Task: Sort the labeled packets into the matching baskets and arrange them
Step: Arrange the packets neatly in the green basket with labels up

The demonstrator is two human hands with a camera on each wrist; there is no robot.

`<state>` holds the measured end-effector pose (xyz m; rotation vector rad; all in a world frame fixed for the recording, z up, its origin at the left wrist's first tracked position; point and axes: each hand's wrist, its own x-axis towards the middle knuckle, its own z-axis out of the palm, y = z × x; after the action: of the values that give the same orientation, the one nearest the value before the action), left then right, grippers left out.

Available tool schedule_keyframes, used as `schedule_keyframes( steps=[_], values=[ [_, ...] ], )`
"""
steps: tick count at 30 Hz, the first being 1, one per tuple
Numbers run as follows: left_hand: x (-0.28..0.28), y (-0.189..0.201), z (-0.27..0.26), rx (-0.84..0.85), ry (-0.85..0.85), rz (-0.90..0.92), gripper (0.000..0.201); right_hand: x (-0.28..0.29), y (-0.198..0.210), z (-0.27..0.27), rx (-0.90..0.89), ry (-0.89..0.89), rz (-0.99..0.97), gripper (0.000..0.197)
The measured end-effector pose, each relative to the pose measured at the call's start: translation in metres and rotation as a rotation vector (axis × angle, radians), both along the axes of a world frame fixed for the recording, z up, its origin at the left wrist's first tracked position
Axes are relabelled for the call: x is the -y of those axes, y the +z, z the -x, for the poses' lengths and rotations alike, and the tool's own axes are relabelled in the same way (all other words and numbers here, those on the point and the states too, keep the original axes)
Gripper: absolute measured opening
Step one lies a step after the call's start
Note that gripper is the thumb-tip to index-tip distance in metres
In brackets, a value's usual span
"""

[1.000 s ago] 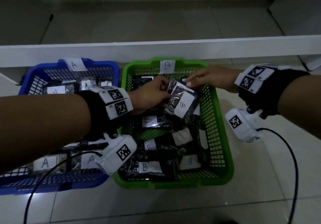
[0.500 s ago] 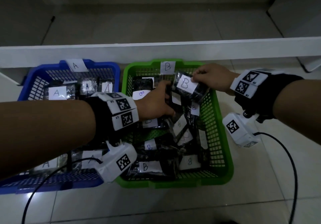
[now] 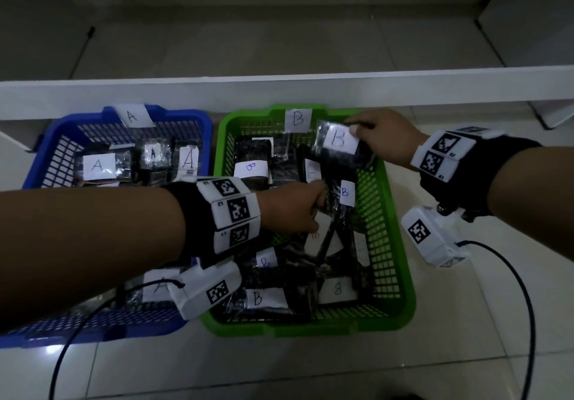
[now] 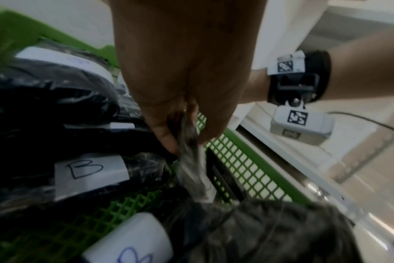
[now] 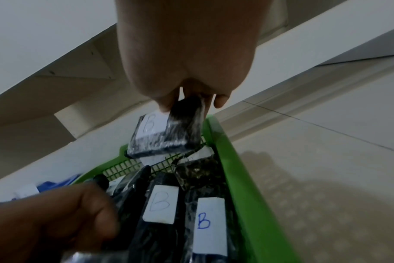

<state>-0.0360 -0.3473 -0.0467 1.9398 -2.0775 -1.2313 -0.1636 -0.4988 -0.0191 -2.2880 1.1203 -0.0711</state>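
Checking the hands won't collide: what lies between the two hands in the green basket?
In the head view, upright B packets stand between the left hand and the right hand, inside the green basket.

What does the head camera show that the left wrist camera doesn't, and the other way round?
Only the head view shows the blue plastic basket tagged A with its A-labelled packets, and the right hand holding a black B-labelled packet over the far end of the green plastic basket. Only the left wrist view shows the left hand's fingertips pinching a crinkled clear wrapper edge. Both show the green basket holding B packets.
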Motion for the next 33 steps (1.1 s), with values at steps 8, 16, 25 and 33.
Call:
schedule_keyframes(
  steps=[8,16,25,33],
  values=[
    [0.023,0.018,-0.013,0.182,0.131,0.091,0.033,0.007,0.000,0.004,0.035,-0.081,0.066,0.035],
    [0.037,0.013,0.011,0.168,0.046,-0.112,0.011,0.010,-0.003,0.004,0.028,-0.075,0.034,0.034],
    [0.029,0.045,-0.023,0.062,0.094,-0.276,0.006,0.001,-0.006,-0.005,-0.267,0.166,0.136,0.034],
    [0.044,0.080,-0.070,-0.213,0.477,-0.110,0.006,-0.018,-0.022,-0.017,-0.545,0.392,0.231,0.032]
  ],
)
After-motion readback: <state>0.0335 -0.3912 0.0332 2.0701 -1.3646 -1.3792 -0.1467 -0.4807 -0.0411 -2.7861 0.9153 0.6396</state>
